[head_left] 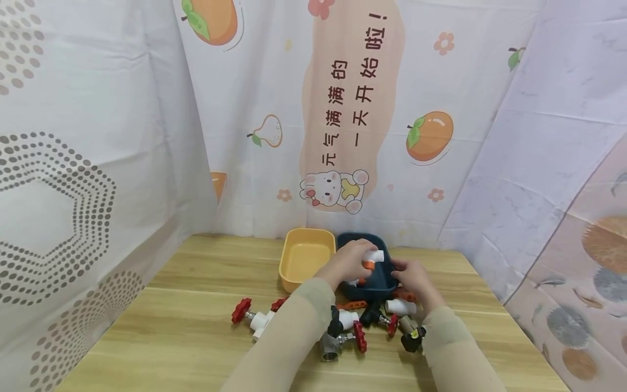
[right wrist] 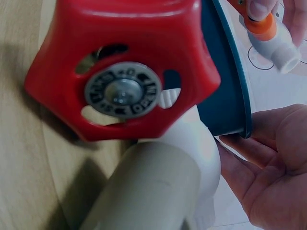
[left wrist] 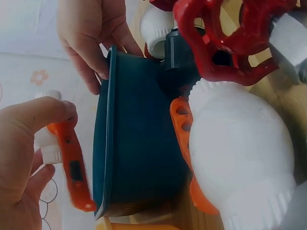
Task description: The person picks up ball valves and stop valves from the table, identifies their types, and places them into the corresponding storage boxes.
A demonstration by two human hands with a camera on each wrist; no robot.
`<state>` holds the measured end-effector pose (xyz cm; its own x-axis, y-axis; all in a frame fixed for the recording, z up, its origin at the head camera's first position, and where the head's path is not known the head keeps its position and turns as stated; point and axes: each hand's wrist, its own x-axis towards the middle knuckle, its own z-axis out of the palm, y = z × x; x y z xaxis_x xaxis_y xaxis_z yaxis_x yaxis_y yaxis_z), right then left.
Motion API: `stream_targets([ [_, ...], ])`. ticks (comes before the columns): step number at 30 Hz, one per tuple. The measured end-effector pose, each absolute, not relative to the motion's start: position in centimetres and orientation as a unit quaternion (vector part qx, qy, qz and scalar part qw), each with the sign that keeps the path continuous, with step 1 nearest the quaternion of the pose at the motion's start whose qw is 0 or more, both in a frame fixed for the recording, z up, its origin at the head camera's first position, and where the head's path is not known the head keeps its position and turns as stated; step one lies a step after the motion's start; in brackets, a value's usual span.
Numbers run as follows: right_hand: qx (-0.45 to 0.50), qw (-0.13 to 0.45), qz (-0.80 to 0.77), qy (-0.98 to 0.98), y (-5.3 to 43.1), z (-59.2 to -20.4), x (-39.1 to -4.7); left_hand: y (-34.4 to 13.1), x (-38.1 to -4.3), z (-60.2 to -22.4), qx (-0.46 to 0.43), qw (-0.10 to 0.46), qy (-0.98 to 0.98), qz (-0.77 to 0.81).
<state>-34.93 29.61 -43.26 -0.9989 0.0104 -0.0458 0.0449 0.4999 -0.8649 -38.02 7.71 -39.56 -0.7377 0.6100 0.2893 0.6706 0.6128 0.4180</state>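
My left hand (head_left: 349,262) pinches a white plastic ball valve (head_left: 376,256) with an orange lever, held over the dark blue bin (head_left: 381,280). The orange lever (left wrist: 73,163) hangs downward past the thumb in the left wrist view. At the bin's right side my right hand (head_left: 413,279) grips the rim, with fingers on either side of the wall. Another white valve with an orange part (head_left: 361,282) shows inside the bin, partly hidden by my left hand.
A yellow bin (head_left: 306,235) stands left of the blue one. In front lie several valves: a white one with red handwheels (head_left: 260,322), a metal one (head_left: 330,347) and a black one (head_left: 371,314). A white fitting (head_left: 399,307) sits near my right wrist.
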Motion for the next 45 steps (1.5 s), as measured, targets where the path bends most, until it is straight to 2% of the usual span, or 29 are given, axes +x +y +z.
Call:
stream_targets([
  [13,0.004,0.022,-0.504,0.863,29.5,-43.2,-34.9,6.7,-38.0,-39.2,-0.326,0.059,-0.902,-0.276],
  [22,-0.003,0.019,-0.506,0.863,29.5,-43.3,-34.8,5.7,-37.6,-39.1,-0.309,0.04,-0.904,-0.292],
  [45,0.01,0.016,-0.502,0.864,29.5,-43.3,-34.8,2.9,-36.7,-37.0,-0.373,0.059,-0.874,-0.306],
])
